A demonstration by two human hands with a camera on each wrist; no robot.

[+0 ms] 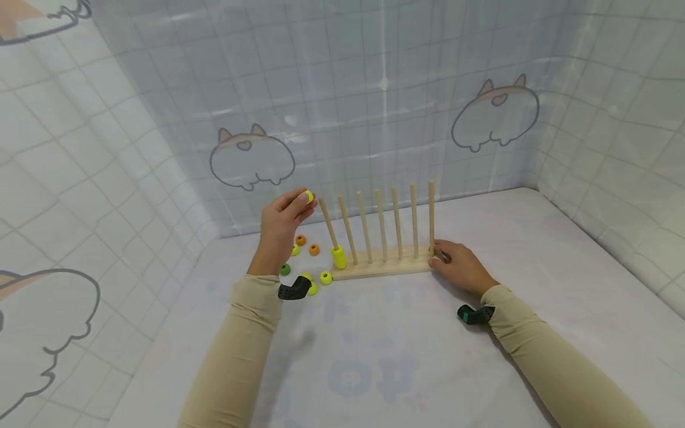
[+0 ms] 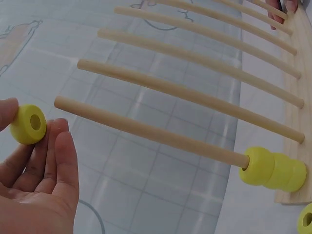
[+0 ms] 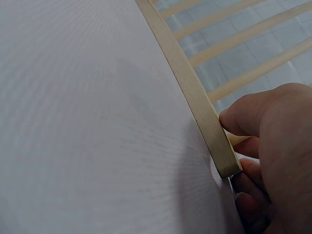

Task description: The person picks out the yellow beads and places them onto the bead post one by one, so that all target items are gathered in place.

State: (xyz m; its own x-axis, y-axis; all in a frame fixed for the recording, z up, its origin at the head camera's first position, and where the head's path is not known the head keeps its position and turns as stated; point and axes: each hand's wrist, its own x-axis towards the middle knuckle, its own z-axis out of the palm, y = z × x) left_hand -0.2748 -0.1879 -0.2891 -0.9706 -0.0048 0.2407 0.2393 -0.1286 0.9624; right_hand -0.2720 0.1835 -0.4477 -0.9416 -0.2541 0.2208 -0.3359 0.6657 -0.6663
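Note:
A wooden base (image 1: 385, 267) carries a row of several upright pegs. On its leftmost peg (image 2: 151, 131) sit yellow beads (image 2: 273, 168), stacked at the bottom. My left hand (image 1: 283, 217) pinches another yellow bead (image 2: 28, 124) between thumb and fingers, close beside the top of that peg, its hole turned toward the peg tip in the left wrist view. At the base's right end, my right hand (image 1: 457, 264) grips the wood, thumb on top near the last peg and other fingers around the end (image 3: 229, 165).
Left of the base lie loose beads: orange ones (image 1: 314, 249), a green one (image 1: 285, 269) and several yellow ones (image 1: 326, 277), some partly behind the left wrist. A tiled, cartoon-printed wall covering (image 1: 342, 119) rises behind the white table surface (image 1: 374, 339).

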